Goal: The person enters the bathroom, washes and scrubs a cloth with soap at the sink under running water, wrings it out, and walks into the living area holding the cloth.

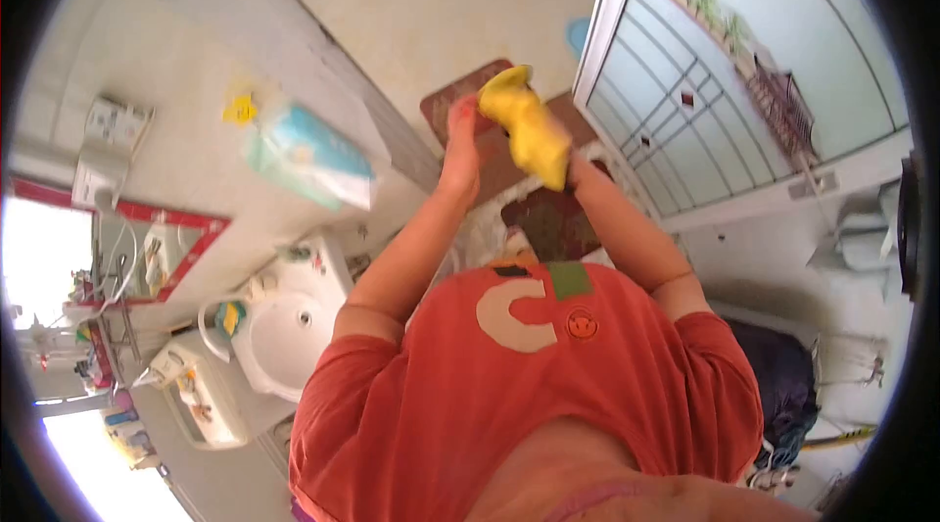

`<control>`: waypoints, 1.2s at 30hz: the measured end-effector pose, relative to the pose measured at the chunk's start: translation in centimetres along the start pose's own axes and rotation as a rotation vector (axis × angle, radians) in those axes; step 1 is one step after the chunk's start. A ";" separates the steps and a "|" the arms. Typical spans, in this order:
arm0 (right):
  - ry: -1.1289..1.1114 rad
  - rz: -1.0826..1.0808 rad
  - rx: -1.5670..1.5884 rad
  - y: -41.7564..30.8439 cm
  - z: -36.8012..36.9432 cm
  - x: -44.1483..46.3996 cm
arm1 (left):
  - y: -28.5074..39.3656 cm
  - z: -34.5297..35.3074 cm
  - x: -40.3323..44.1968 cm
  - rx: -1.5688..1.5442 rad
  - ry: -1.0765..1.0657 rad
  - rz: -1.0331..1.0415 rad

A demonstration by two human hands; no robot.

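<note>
A limp yellow thing (529,125), like a rubber glove or a cloth, hangs in front of me with a rounded rim at its upper end. My right hand (562,136) is closed on its right side, and the yellow folds cover most of the fingers. Close by on the other side is my left hand (462,125), its fingertips at or near the yellow rim. Those fingers are blurred, and I cannot tell whether they grip it.
To the left are a white washbasin (284,336), a red-framed mirror (196,253) and a blue-white packet (318,155) on the wall. A patterned glass door (676,81) stands on the right. Brown mats (553,218) lie on the floor below my hands.
</note>
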State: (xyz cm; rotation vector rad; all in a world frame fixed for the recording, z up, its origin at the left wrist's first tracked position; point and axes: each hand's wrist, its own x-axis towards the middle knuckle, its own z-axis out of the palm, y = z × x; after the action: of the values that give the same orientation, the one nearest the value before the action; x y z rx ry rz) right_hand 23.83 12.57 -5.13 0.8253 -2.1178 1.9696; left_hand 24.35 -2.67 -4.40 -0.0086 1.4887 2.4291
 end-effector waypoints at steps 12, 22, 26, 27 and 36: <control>0.170 0.493 1.283 2.4 -8.2 14.5 | 0.4 8.0 15.8 -1.023 -0.507 -0.322; 0.110 -0.166 0.210 7.3 -14.4 27.7 | 7.4 7.5 31.2 -0.827 -0.415 0.024; 0.268 0.029 0.427 9.4 -18.4 33.5 | 11.1 6.3 37.3 -0.057 0.052 0.318; 0.292 0.210 0.556 9.6 -18.8 35.0 | 10.8 5.4 39.1 0.678 0.089 0.669; -0.208 0.924 1.428 19.8 -20.7 42.7 | 11.7 -2.5 45.0 0.857 0.404 0.300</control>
State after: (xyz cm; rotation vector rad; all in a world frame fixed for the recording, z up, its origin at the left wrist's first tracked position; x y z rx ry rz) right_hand -26.88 19.56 -0.48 -0.0232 -0.7672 4.0236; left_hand -22.05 1.15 -2.33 -0.1068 2.7721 1.8351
